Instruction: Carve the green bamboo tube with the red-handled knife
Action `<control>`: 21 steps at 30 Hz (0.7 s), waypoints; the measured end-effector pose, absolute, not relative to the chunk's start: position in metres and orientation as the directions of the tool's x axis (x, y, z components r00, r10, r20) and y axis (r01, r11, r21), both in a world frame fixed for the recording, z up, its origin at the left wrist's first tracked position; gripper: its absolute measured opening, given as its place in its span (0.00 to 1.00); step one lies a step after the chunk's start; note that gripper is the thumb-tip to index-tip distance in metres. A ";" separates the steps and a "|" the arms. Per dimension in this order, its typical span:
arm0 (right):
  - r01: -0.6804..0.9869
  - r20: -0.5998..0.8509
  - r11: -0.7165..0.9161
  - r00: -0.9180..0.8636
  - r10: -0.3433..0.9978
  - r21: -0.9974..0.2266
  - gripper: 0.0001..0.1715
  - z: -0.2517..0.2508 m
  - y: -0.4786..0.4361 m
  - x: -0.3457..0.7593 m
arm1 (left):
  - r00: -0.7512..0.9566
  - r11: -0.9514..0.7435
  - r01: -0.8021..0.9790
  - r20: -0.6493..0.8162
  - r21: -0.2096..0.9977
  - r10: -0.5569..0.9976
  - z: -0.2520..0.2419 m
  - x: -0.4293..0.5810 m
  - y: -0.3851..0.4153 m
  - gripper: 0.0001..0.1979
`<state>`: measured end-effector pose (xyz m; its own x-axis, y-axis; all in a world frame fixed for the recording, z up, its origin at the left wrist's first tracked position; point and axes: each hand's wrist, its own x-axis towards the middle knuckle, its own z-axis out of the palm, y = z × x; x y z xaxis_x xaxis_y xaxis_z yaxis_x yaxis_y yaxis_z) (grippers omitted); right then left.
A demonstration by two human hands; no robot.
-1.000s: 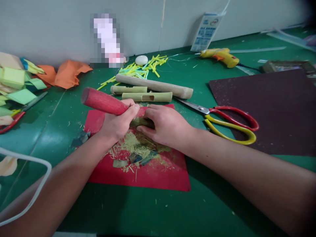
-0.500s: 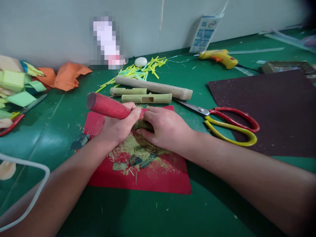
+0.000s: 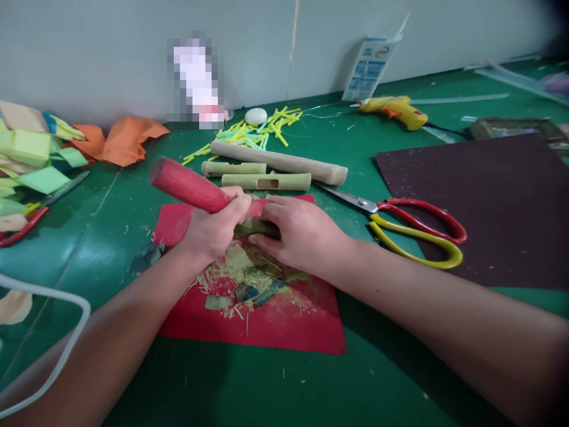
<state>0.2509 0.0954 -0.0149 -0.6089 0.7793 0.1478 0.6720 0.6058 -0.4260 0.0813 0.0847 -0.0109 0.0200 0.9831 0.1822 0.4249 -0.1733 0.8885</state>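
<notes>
My left hand is closed around a tool with a thick red wooden handle. The handle slants up to the left, and its working end is hidden by my hands. Under the fingers of my right hand lies a greenish bamboo piece, pressed down and partly covered. Both hands are over a red sheet strewn with pale shavings and dark green bamboo chips. Behind them rest a bamboo piece with a rectangular notch and another cut bamboo piece.
A pale wooden stick lies behind the bamboo. Scissors with red and yellow handles overlap a dark board. A yellow glue gun, yellow sticks and orange paper are farther back on the green table.
The red handle's end has swung slightly up and left as my left hand shifted a little left. My right hand stays on the bamboo piece. The whole view has moved slightly.
</notes>
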 end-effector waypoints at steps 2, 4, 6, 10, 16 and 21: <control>0.671 0.151 0.614 -0.614 0.774 -0.416 0.11 -0.015 0.094 0.251 | 0.028 -0.145 0.451 0.149 0.880 0.988 -0.010 0.082 0.086 0.15; 0.676 0.151 0.615 -0.614 0.775 -0.407 0.11 -0.015 0.094 0.250 | 0.031 -0.125 0.477 0.125 0.870 0.992 -0.010 0.082 0.086 0.15; 0.680 0.152 0.613 -0.611 0.777 -0.404 0.11 -0.014 0.093 0.250 | 0.034 -0.115 0.519 0.114 0.847 0.993 -0.010 0.081 0.086 0.15; 0.683 0.141 0.608 -0.610 0.780 -0.404 0.11 -0.014 0.094 0.250 | 0.052 -0.115 0.575 0.103 0.810 0.993 -0.011 0.079 0.086 0.16; 0.673 0.141 0.614 -0.618 0.773 -0.414 0.12 -0.015 0.094 0.251 | 0.074 -0.157 0.597 0.142 0.787 0.987 -0.009 0.080 0.086 0.15; 0.650 0.143 0.603 -0.616 0.774 -0.464 0.13 -0.017 0.095 0.252 | 0.216 -0.249 0.583 0.148 0.774 0.965 -0.005 0.079 0.084 0.15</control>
